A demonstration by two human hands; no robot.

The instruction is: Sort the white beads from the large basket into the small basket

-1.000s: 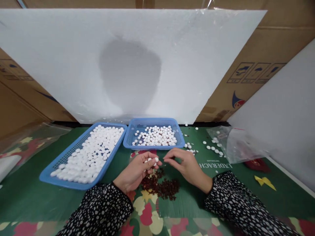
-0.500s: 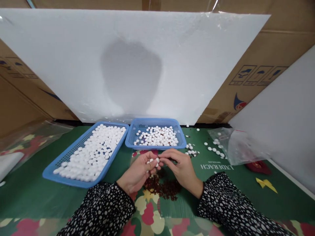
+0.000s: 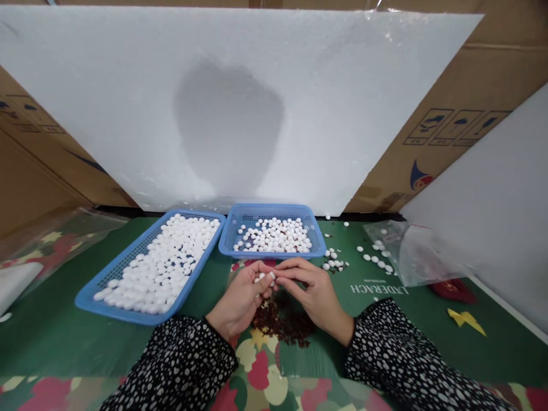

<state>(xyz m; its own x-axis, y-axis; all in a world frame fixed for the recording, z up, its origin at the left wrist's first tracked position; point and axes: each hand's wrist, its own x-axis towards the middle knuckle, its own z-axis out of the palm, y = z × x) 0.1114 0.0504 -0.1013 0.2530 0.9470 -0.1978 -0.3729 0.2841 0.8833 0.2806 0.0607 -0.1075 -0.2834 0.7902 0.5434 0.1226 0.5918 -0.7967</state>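
My left hand (image 3: 242, 297) is curled around several small white balls (image 3: 261, 278), one of them held out at thumb and forefinger. Touching the left fingertips, my right hand (image 3: 314, 291) is closed in a pinch at that ball; whatever lies between its fingers is too small to make out. Just below both hands, a pile of small dark red-brown pieces (image 3: 285, 328) lies on the table cover. Beyond the hands stands a blue basket (image 3: 274, 255) with white balls and a few reddish bits inside. A larger blue basket (image 3: 128, 318) full of white balls sits to the left.
Loose white balls (image 3: 374, 260) lie at the right, by a clear plastic bag (image 3: 422, 257). Farther right are a dark red packet (image 3: 452, 290) and a yellow scrap (image 3: 466, 321). A white foam board (image 3: 325, 114) leans behind the baskets. Another plastic bag (image 3: 64, 240) lies left.
Both hands stay together in nearly the same spot, with the right fingers pressed closer to the ball at the left fingertips. The whole view has shifted slightly.
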